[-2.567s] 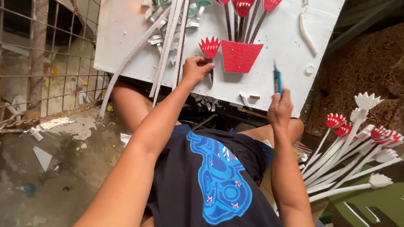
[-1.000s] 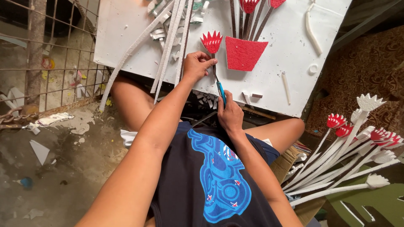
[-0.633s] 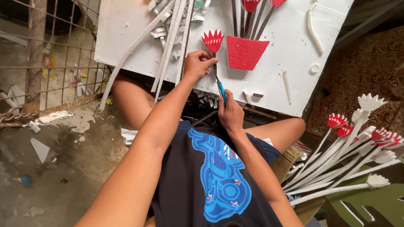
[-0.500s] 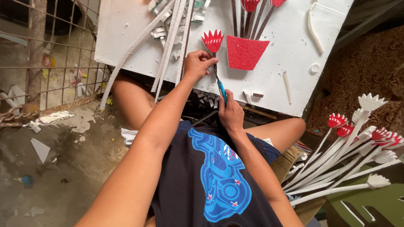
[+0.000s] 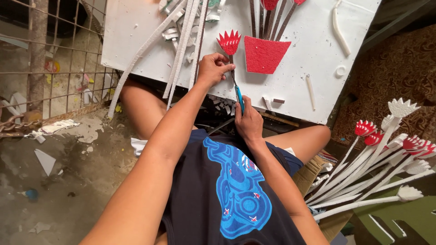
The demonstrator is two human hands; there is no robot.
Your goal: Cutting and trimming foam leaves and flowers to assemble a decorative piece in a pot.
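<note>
Fingers of the left hand (image 5: 212, 68) are curled together, pinching the dark stem just under a red tulip (image 5: 229, 41), a flat cut-out with a zigzag top. The tulip lies on a white board (image 5: 313, 50) that rests across the person's knees. The right hand (image 5: 248, 121) sits just below and to the right, near the board's front edge, with its fingers closed around a blue knife (image 5: 239, 97). The knife points up toward the stem beneath the left hand; whether the tip touches it cannot be told.

From the left: a wire fence (image 5: 54, 54) stands over a dirty concrete floor (image 5: 68, 181) strewn with white scraps. Long white strips (image 5: 181, 41) lie fanned across the board's left part, some hanging over its front edge. Just right of the tulip is a red pot (image 5: 265, 54), a flat tapered shape, with dark stems (image 5: 272, 18) rising from its top toward more red cut-outs at the frame's upper edge. Further right on the board lie a curved white strip (image 5: 338, 29), a short white stick (image 5: 310, 90) and a small ring (image 5: 340, 71). At the far right, off the board, a bundle of finished flowers (image 5: 381, 149) leans on white stems, red heads and white heads mixed, above a green surface (image 5: 408, 222).
</note>
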